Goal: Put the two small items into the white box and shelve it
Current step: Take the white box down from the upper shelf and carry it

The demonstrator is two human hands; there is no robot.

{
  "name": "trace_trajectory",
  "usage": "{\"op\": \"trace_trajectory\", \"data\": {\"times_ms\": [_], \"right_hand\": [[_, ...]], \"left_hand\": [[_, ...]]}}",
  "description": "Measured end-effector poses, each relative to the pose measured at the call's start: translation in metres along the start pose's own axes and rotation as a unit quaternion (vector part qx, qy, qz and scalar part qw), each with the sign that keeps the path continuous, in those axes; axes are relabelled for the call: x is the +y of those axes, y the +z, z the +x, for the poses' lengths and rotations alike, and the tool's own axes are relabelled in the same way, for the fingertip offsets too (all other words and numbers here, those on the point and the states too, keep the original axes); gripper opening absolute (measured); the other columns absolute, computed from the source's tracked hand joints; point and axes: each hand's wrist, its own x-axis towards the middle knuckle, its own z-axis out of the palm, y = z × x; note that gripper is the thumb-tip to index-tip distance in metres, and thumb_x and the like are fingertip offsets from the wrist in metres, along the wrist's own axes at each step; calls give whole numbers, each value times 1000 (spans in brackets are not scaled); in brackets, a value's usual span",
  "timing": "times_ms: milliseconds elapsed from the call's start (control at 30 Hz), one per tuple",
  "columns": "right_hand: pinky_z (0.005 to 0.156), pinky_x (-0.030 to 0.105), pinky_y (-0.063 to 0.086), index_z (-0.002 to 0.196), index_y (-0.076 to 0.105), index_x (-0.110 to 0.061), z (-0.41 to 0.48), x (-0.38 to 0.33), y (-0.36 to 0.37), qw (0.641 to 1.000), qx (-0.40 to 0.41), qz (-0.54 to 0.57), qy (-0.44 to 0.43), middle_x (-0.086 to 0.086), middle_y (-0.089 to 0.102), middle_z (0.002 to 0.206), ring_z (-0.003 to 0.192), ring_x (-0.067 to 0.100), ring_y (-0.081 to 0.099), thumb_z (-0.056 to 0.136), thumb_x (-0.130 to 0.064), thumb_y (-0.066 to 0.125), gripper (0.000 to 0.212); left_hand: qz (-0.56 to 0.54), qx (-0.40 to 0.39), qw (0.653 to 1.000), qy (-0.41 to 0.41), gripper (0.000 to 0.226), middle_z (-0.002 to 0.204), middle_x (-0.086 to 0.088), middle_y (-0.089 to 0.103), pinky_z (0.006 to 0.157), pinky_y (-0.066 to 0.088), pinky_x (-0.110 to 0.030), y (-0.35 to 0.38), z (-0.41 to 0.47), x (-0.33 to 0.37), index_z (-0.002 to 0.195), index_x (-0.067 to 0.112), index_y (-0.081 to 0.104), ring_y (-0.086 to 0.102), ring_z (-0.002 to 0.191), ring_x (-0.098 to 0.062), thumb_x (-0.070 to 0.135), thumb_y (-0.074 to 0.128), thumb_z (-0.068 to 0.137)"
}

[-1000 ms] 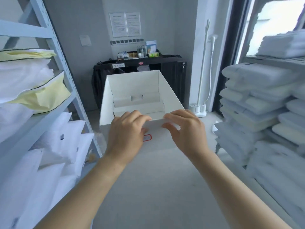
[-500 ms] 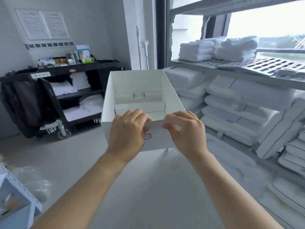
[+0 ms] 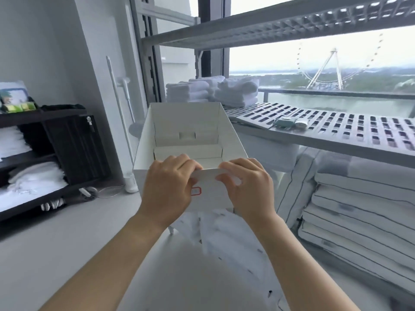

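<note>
Gripping: left hand and right hand both clamped on the near rim of the white box, held in the air.
Box contents: looks empty.
Step advice: keep the box level and bring it up beside the two small items.
Items: beyond the box, to its right, on the slotted shelf.
Room: folded towels behind the box; dark cart to its left.

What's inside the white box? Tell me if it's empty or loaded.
Empty so far: the white box shows only bare cardboard flaps inside. The two small items lie on the slotted shelf.
</note>
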Motion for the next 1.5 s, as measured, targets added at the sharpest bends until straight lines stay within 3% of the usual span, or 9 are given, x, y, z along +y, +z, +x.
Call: {"op": "trace_trajectory", "data": {"times_ms": [367, 533, 800, 1067, 1267, 1400, 1500], "right_hand": [[59, 29, 52, 76, 71, -19, 46, 106, -19, 994, 66, -89, 4, -6, 70, 77, 75, 21, 61, 64, -9, 82, 19], [60, 22, 48, 79, 72, -21, 80, 140, -1, 989, 89, -116, 8, -9, 71, 78, 77, 18, 62, 64, -12, 82, 20], [57, 29, 52, 77, 71, -19, 138, 197, 36, 985, 109, -135, -3, -7, 69, 75, 75, 21, 62, 63, -9, 82, 20], [56, 32, 53, 80, 71, -16, 184, 250, 59, 987, 86, -136, -16, -5, 70, 76, 77, 23, 63, 63, -5, 81, 22], [67, 30, 51, 92, 72, -15, 224, 285, 65, 993, 52, -106, -15, -2, 71, 87, 87, 23, 63, 69, -7, 78, 25], [71, 23, 44, 99, 70, -17, 240, 307, 65, 995, 36, -90, -7, -4, 71, 96, 94, 19, 60, 72, -11, 77, 29], [75, 15, 38, 102, 70, -16, 244, 320, 68, 996, 38, -83, -2, -4, 71, 100, 99, 8, 51, 72, -11, 77, 32]], "left_hand": [[-70, 8, 995, 70, 24, 74, 1, 61, 63, 30, -30, 95, 95, 32, 80, 16, 63, 56, 68, -24, -1, 71, 64], [-84, 22, 992, 89, 23, 77, 0, 61, 65, 30, -31, 130, 138, 19, 82, 15, 63, 57, 71, -25, 0, 70, 66], [-86, 44, 990, 104, 25, 76, 0, 62, 65, 29, -31, 189, 210, -6, 81, 15, 63, 58, 71, -27, -1, 72, 65], [-104, 36, 991, 82, 25, 78, 2, 62, 65, 31, -31, 242, 263, -17, 81, 16, 61, 57, 72, -26, 0, 72, 65], [-99, 19, 992, 74, 28, 87, 1, 63, 70, 32, -34, 261, 307, -17, 91, 16, 61, 58, 81, -27, 3, 71, 69], [-83, -3, 994, 74, 34, 100, 0, 63, 81, 34, -39, 271, 331, -15, 107, 15, 61, 58, 91, -27, 10, 69, 74], [-67, 3, 995, 76, 38, 102, 0, 64, 82, 28, -33, 279, 335, -12, 111, 16, 60, 58, 91, -27, 9, 68, 75]]}}
